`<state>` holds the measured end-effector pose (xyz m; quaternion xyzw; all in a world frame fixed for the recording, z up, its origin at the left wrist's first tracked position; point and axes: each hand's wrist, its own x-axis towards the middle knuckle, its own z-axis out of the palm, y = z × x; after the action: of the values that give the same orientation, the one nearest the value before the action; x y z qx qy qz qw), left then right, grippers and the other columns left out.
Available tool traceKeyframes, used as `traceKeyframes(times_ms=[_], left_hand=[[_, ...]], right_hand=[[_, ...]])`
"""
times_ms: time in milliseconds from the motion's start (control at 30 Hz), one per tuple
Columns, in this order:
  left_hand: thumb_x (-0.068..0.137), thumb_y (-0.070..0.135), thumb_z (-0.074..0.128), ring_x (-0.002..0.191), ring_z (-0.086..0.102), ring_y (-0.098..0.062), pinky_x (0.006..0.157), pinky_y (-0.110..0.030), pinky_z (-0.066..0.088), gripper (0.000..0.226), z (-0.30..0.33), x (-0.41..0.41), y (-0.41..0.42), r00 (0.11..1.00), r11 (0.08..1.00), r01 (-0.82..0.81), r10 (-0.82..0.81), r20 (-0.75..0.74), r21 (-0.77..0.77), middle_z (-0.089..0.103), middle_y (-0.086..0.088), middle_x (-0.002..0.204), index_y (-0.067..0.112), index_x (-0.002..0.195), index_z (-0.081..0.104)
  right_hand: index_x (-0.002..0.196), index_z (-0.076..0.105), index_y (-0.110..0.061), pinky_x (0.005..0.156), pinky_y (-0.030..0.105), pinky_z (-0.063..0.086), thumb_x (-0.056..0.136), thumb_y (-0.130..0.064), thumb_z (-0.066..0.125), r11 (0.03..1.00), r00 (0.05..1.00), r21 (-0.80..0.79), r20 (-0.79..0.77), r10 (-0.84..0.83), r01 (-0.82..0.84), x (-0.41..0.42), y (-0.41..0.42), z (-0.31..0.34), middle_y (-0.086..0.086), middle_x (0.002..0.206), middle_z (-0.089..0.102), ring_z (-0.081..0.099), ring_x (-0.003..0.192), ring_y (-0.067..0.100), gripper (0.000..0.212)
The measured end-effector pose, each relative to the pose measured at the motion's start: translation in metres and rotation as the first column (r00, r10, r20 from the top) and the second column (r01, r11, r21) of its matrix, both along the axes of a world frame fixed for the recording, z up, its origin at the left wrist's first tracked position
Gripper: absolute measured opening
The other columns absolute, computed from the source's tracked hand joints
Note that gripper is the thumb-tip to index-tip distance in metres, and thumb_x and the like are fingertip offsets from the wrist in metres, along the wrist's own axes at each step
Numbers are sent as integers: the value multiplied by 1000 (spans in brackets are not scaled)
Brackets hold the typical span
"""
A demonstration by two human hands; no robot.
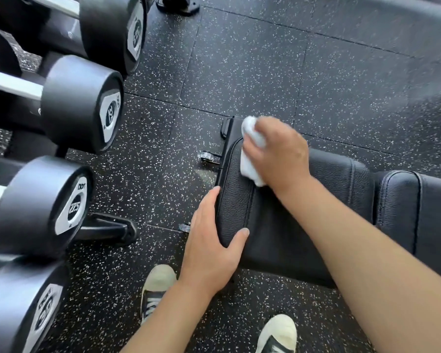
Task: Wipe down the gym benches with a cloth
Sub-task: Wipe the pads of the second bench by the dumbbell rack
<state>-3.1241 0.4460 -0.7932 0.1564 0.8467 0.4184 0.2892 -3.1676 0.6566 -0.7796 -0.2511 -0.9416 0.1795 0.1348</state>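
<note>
A black padded gym bench (273,225) runs from the centre of the view off to the right. My right hand (280,151) grips a bunched white cloth (250,151) and holds it against the far left end of the seat pad. My left hand (211,240) grips the near left corner of the pad, thumb on top and fingers curled over the left edge. The bench's backrest pad (418,205) continues to the right, beyond a gap.
A rack of black dumbbells (79,108) fills the left side, its foot (107,229) jutting toward the bench. The floor is black speckled rubber (265,72). My two shoes (155,289) stand below the bench. A bench wheel (206,157) shows at the pad's left.
</note>
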Motion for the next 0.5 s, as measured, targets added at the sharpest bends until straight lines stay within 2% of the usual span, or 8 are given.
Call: traceKeyframes(times_ms=[100,233,267,333,367,400,433,500], left_hand=[[88,46,69,151,28,0,125,-29,28,88,-3,-4,4,999,1000,28,-28,-18,6,32,21,162,33,162,23],[90,40,67,152,31,-5,125,-38,32,82,-1,-3,0,999,999,39,-39,-15,27,35,18,162,30,162,27],[91,38,65,152,31,-5,125,-39,31,81,-1,-3,-1,999,998,48,-47,-21,29,34,19,163,30,162,27],[93,36,63,153,29,-4,126,-39,30,78,0,-4,-2,996,997,74,-72,-49,31,33,19,164,30,162,28],[95,34,63,154,27,-6,127,-38,28,76,0,-7,-2,992,995,99,-97,-80,29,32,17,165,29,162,28],[96,32,63,156,25,-7,128,-36,26,75,0,-9,0,985,991,132,-128,-119,23,31,14,166,27,162,28],[98,30,63,157,22,-7,128,-33,22,74,0,-11,3,975,987,163,-159,-153,12,29,11,168,26,163,28],[100,27,62,157,17,-6,126,-20,12,72,1,-18,13,958,979,203,-203,-202,-23,24,8,170,25,163,29]], right_hand=[[79,55,-12,65,39,43,91,-31,67,998,998,-24,-13,-66,66,-14,1,-5,7,78,61,59,75,34,25],[77,59,-11,58,41,44,87,-15,74,997,992,75,-121,41,-32,52,-35,-3,8,72,56,53,65,30,19],[84,66,-8,57,42,45,88,-12,72,986,987,130,-113,116,-101,76,-45,-6,8,74,57,51,64,29,8],[104,72,-1,58,44,45,94,-11,66,957,971,194,-56,233,-218,125,-61,-12,9,80,58,49,64,28,16],[99,71,-3,56,44,44,95,-12,65,952,961,162,-51,270,-259,148,-65,-13,8,78,55,45,63,27,12],[86,67,-7,55,43,40,96,-13,67,955,958,131,-71,278,-267,167,-67,-14,5,74,48,40,63,25,12],[75,58,-12,54,42,36,96,-15,68,953,952,103,-84,294,-285,179,-62,-12,2,71,41,36,62,24,24],[70,50,-15,55,39,32,97,-18,68,948,952,137,-65,299,-289,191,-39,-10,1,70,35,33,62,23,32]])
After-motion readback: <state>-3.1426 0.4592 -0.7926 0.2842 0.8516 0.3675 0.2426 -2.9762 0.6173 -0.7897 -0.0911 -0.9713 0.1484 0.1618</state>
